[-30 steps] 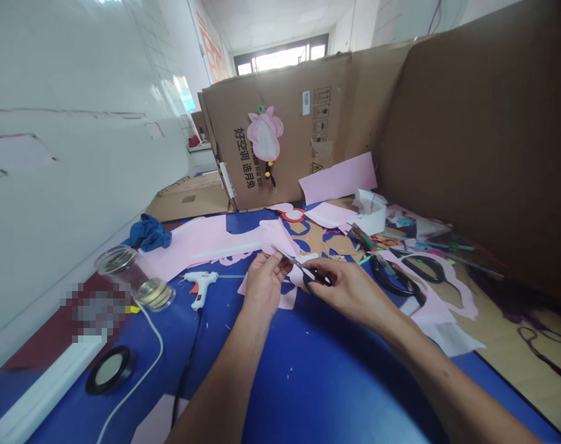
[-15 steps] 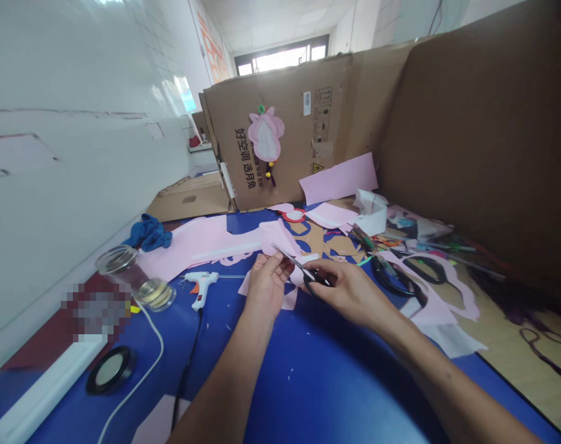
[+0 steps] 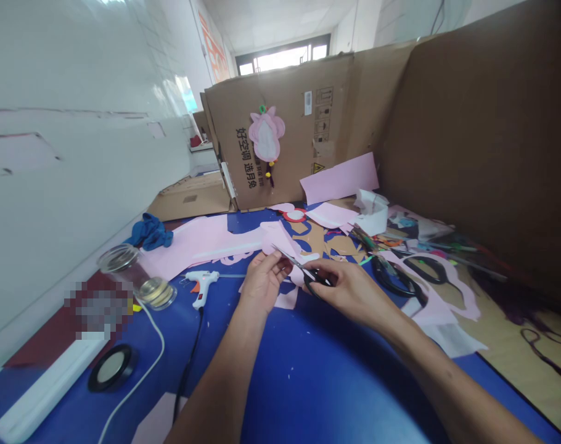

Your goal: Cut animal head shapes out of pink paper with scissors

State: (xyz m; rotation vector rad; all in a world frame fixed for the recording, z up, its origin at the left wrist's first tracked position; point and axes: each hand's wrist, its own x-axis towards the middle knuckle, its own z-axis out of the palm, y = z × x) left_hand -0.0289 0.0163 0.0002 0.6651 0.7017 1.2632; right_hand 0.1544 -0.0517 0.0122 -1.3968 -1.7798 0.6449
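My right hand is closed round the black handles of a pair of scissors, whose blades point left toward my other hand. Between thumb and fingers my left hand pinches a pink felt piece, partly hidden by the fingers and the blades. The blades lie across the felt close to my left fingertips. Behind both hands lies a larger pink felt sheet, and a small pink scrap rests on the blue table just below them.
A white glue gun with its cord lies left of my hands, near a clear jar and a black tape roll. Cardboard scraps, more tools and pink cut-outs crowd the right. A cardboard panel stands behind, bearing a pink flower-shaped ornament.
My left hand and forearm have shifted slightly left, and its grip on the felt has turned a little. The right hand with the scissors stays almost in place.
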